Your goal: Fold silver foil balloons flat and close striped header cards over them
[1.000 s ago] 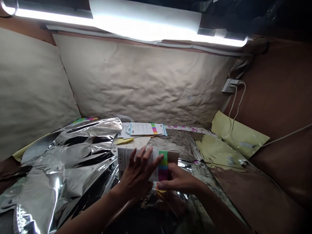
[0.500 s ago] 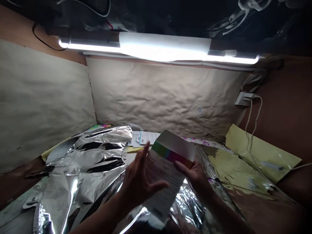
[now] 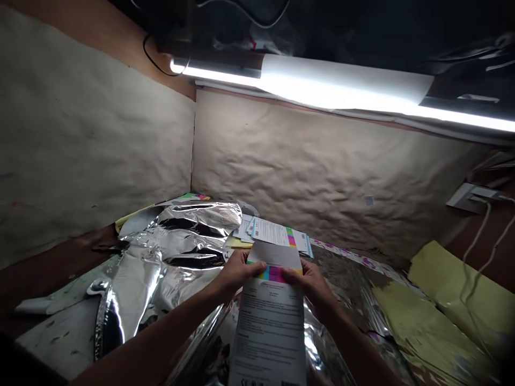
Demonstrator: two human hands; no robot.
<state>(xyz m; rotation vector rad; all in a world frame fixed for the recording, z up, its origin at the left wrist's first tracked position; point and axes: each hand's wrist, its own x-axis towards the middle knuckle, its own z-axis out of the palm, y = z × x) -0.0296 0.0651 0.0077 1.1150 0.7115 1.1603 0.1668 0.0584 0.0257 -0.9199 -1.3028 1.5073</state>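
Crumpled silver foil (image 3: 181, 241) lies left of printed leaflet (image 3: 269, 332). Left hand (image 3: 237, 273) at leaflet's upper left edge, fingers closed on paper, just below grey flap (image 3: 274, 254). Rainbow colour band (image 3: 274, 273) lies between both hands. Right hand (image 3: 310, 284) at leaflet's upper right edge, fingers also gripping, tips nearly meeting left hand's across band. Leaflet extends from fingers toward wearer, lower end running out of view. Loose printed sheets (image 3: 277, 236) just beyond leaflet. Yellow sheet (image 3: 434, 316) well right of leaflet.

printed sheet (image 3: 269, 332): white, dark text | band (image 3: 274, 274): green, pink, yellow, blue blocks | crumpled foil (image 3: 189, 236): silver | wall paper (image 3: 322, 177): tan
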